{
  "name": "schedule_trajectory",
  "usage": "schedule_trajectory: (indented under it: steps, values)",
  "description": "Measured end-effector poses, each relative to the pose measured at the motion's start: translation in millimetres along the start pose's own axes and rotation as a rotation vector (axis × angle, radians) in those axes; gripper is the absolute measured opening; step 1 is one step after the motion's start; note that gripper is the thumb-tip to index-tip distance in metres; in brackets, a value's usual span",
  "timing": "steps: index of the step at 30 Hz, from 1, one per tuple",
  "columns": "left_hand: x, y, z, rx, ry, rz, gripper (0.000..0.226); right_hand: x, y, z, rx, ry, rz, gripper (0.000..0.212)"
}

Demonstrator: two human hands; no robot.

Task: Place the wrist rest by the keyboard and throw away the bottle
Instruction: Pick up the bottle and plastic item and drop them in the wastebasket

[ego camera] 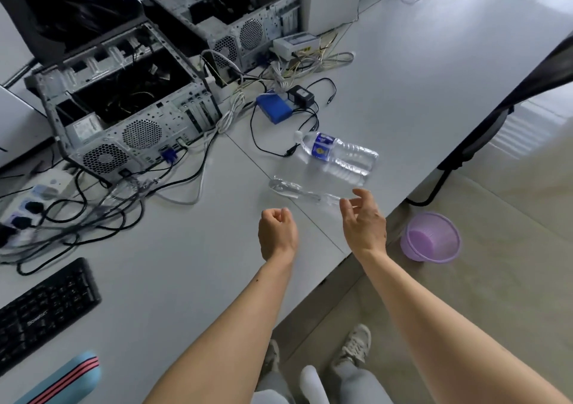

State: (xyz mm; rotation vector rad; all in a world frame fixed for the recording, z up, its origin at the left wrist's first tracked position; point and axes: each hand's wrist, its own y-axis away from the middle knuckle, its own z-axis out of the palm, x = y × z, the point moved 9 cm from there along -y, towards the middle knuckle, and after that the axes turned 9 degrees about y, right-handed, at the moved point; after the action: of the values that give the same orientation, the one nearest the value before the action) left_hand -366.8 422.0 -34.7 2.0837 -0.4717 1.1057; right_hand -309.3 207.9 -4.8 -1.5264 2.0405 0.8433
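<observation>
A clear plastic bottle [339, 155] with a blue label and white cap lies on its side on the white desk [186, 248], near the right edge. My right hand [364, 220] hovers just short of it, fingers apart, holding nothing. A crumpled clear plastic wrapper [297, 191] lies between that hand and the bottle. My left hand [277, 231] is curled into a loose fist over the desk, with nothing in it. At the bottom left, a light blue wrist rest [69, 380] with red and black stripes sits in front of the black keyboard [43, 307].
Two open computer cases [124, 103] and tangled cables [93, 214] fill the desk's far left. A blue box [274, 107] and black adapter [300, 95] lie behind the bottle. A purple basket [431, 236] stands on the floor right of the desk, near a black chair [483, 130].
</observation>
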Motion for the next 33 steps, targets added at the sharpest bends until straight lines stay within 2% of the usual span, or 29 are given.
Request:
schedule_trajectory:
  steps: [7,10,16,20,23,28,33]
  values:
    - [10,1,55,0.073,0.06,-0.083,0.03,3,-69,-26,-0.073,0.129,-0.17,0.045]
    - [6,-4,72,0.099,0.065,-0.144,0.036,3,-96,-26,-0.098,0.196,-0.181,0.052]
    - [-8,-21,98,0.171,0.101,-0.284,0.07,4,-141,-12,-0.149,0.261,-0.17,0.061]
    - [1,-23,106,0.234,0.119,-0.342,0.059,3,-167,0,-0.2,0.304,-0.178,0.07]
    - [-2,-23,114,0.291,0.097,-0.405,0.059,8,-186,7,-0.255,0.311,-0.164,0.077]
    - [-4,-22,127,0.379,0.105,-0.455,0.062,15,-205,20,-0.375,0.308,-0.179,0.076]
    - [-4,-12,136,0.511,0.252,-0.486,0.053,20,-216,31,-0.564,0.278,-0.213,0.074]
